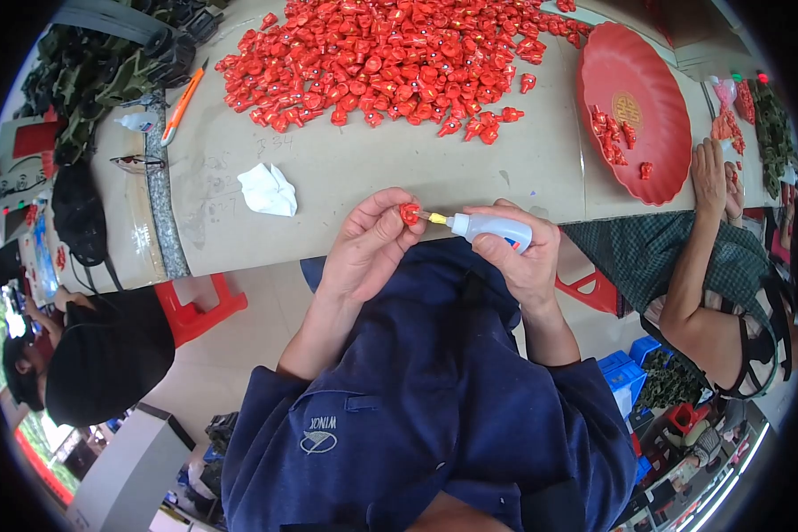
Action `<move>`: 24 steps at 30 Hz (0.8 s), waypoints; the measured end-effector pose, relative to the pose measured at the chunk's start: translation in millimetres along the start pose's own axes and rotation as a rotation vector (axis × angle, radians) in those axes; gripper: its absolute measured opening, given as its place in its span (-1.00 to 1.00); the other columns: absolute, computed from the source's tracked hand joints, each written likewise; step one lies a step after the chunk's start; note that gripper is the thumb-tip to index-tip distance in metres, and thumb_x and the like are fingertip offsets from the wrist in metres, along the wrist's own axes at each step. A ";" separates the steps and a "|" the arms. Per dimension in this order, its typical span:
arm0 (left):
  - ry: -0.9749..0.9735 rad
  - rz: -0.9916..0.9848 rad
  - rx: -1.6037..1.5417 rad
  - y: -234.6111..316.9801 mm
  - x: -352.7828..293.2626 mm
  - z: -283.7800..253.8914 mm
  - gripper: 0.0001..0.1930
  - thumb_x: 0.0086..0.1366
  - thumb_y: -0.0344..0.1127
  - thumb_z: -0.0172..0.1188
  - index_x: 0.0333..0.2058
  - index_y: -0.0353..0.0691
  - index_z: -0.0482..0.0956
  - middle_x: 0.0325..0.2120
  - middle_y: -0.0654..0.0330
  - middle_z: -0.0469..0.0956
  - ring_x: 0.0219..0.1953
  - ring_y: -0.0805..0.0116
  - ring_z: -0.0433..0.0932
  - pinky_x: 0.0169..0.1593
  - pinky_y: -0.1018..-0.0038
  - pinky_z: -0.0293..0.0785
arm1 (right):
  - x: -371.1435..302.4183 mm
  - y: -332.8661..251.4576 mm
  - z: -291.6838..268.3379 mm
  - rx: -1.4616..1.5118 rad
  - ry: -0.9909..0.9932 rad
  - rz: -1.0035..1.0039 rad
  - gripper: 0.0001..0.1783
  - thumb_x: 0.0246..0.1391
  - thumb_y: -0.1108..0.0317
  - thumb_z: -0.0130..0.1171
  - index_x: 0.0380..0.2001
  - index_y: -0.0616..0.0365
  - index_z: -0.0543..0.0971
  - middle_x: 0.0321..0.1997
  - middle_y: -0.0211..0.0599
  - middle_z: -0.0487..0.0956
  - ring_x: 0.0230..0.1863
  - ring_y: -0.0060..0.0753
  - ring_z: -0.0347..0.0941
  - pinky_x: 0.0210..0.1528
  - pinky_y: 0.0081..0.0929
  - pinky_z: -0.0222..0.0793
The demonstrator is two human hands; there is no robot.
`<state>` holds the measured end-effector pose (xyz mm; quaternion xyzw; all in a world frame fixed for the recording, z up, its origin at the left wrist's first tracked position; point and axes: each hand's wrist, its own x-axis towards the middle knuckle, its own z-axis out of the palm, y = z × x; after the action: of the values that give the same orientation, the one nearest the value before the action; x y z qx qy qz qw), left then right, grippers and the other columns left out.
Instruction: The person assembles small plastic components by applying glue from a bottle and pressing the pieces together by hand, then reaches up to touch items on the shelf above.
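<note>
Between the thumb and fingers of my left hand is a small red plastic piece. My right hand is wrapped round a white squeeze glue bottle, tipped on its side. Its yellow nozzle points left, and the thin tip meets or nearly meets the red piece; I cannot tell which. Both hands are above the table's near edge. Beyond them lies a large heap of similar red pieces. A crumpled white tissue rests on the table to the left of my hands.
A red scalloped tray with several red pieces stands at the right, beside a co-worker's arm. An orange utility knife and another small bottle lie at the left. Red stools stand below the table. Another person sits at the far left.
</note>
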<state>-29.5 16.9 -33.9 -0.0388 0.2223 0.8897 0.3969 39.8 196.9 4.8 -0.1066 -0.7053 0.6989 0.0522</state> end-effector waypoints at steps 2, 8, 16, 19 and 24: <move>0.000 -0.002 -0.002 -0.2 -0.2 -0.3 -0.80 0.23 -0.42 0.00 -0.16 -0.28 0.41 -0.28 0.18 0.45 -0.27 0.41 0.44 -0.17 0.55 0.39 | -0.5 -0.4 0.2 0.000 0.000 0.001 -0.67 -0.14 0.33 0.23 -0.32 0.38 0.55 -0.55 -0.33 0.48 -0.54 -0.64 0.31 -0.49 -0.70 0.18; 0.006 0.002 0.006 -0.4 -0.7 1.0 -0.80 0.22 -0.42 0.01 -0.16 -0.28 0.42 -0.29 0.18 0.45 -0.27 0.41 0.44 -0.18 0.56 0.39 | -2.4 0.8 -0.5 0.040 -0.022 -0.037 -0.74 -0.17 0.47 0.25 -0.32 0.28 0.56 -0.54 -0.37 0.49 -0.55 -0.68 0.33 -0.51 -0.73 0.20; 0.003 -0.008 0.006 -1.4 -1.6 -0.1 -0.79 0.23 -0.42 0.00 -0.16 -0.28 0.42 -0.30 0.17 0.46 -0.27 0.41 0.44 -0.18 0.56 0.38 | -3.0 -2.0 0.0 0.026 -0.011 0.004 -0.68 -0.14 0.34 0.23 -0.31 0.36 0.55 -0.58 -0.37 0.45 -0.55 -0.66 0.28 -0.51 -0.72 0.13; -0.003 -0.018 0.004 -1.5 -1.4 -0.2 -0.79 0.22 -0.42 0.01 -0.16 -0.28 0.42 -0.30 0.17 0.46 -0.28 0.42 0.43 -0.19 0.57 0.38 | -2.9 1.2 -0.6 0.026 0.005 0.002 -0.67 -0.14 0.32 0.23 -0.32 0.37 0.55 -0.58 -0.36 0.46 -0.55 -0.65 0.30 -0.51 -0.72 0.15; 0.000 -0.012 0.005 -1.4 -1.0 0.9 -0.79 0.22 -0.43 0.00 -0.16 -0.29 0.42 -0.29 0.17 0.46 -0.28 0.42 0.43 -0.19 0.58 0.38 | -2.3 -1.4 -3.0 0.036 0.008 0.017 -0.72 -0.14 0.38 0.24 -0.32 0.33 0.55 -0.55 -0.36 0.49 -0.53 -0.66 0.35 -0.50 -0.73 0.19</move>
<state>-27.8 17.4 -33.3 -0.0394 0.2243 0.8868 0.4022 42.6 199.3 6.5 -0.1146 -0.6916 0.7113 0.0511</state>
